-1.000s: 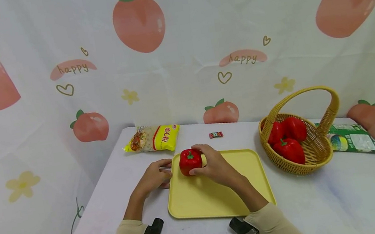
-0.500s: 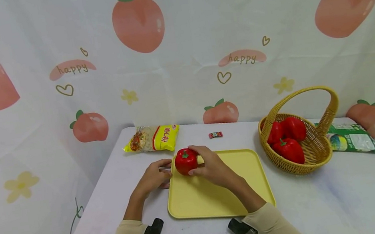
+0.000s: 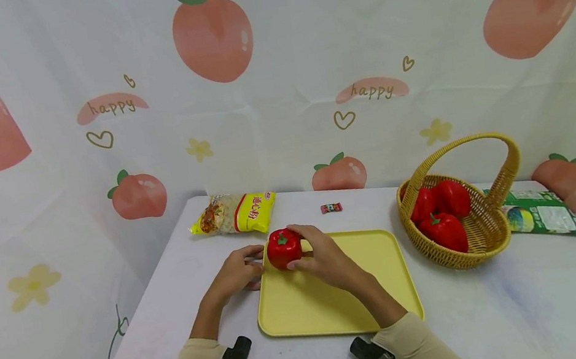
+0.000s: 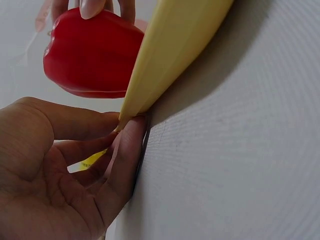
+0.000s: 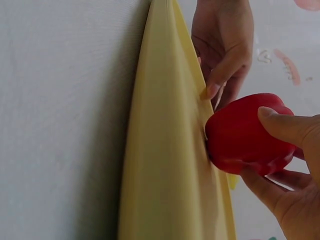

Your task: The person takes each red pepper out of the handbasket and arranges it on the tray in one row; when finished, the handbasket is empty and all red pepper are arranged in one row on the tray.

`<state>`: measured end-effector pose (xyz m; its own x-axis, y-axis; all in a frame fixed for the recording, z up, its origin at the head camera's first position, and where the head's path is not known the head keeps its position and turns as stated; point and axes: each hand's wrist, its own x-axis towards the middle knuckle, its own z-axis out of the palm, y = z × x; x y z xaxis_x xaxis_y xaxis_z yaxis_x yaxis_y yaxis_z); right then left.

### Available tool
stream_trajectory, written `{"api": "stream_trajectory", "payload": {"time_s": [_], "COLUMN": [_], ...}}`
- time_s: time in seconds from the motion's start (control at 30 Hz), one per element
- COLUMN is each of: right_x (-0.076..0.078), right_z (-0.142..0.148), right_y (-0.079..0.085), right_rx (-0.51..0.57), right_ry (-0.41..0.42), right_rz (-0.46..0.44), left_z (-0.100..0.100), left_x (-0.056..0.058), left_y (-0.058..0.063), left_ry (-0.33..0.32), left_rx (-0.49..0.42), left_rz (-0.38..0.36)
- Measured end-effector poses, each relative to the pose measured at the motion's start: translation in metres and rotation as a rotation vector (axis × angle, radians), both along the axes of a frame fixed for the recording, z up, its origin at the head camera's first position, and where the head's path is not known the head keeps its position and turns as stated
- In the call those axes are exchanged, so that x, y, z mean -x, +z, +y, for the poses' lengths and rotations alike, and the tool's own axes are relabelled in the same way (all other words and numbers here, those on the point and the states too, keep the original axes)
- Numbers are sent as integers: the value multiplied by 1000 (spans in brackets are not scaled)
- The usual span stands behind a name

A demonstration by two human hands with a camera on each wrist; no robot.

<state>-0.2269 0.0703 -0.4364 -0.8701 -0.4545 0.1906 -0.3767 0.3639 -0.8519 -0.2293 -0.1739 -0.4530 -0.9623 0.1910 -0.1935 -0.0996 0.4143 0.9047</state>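
A red bell pepper (image 3: 284, 249) with a green stem stands upright at the far left corner of a yellow tray (image 3: 333, 297). My right hand (image 3: 327, 255) grips the pepper from its right side, thumb in front and fingers behind. In the right wrist view, the thumb (image 5: 282, 124) presses on the pepper's side, and its base is at the tray's surface. At the tray's left edge, my left hand (image 3: 235, 272) pinches the rim. The left wrist view has that thumb (image 4: 85, 122) on the rim and the fingers (image 4: 125, 160) beneath it.
A wicker basket (image 3: 482, 231) with several red peppers (image 3: 445, 233) stands right of the tray. Beyond it lies a green packet (image 3: 544, 212). A yellow food bag (image 3: 234, 213) and a small wrapped candy (image 3: 331, 208) lie behind the tray on the white table (image 3: 509, 314).
My right hand has moved slightly left with the bell pepper, nearer the tray's left edge. The left hand keeps its place on the rim.
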Motion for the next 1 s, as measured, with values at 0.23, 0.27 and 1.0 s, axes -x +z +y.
{"api": "stream_trajectory", "payload": {"time_s": [0.23, 0.27, 1.0], "right_x": [0, 0, 0], "right_z": [1, 1, 41], "right_y": [0, 0, 32], "right_rx": [4, 3, -53], "right_ry": [-4, -5, -80], "right_rz": [-10, -10, 174], "left_z": [1, 1, 0], "left_x": [1, 1, 2], "left_y": [-1, -1, -2], "left_ry": [0, 0, 18], "left_rx": [-4, -3, 12], "left_rz": [-3, -3, -16]}}
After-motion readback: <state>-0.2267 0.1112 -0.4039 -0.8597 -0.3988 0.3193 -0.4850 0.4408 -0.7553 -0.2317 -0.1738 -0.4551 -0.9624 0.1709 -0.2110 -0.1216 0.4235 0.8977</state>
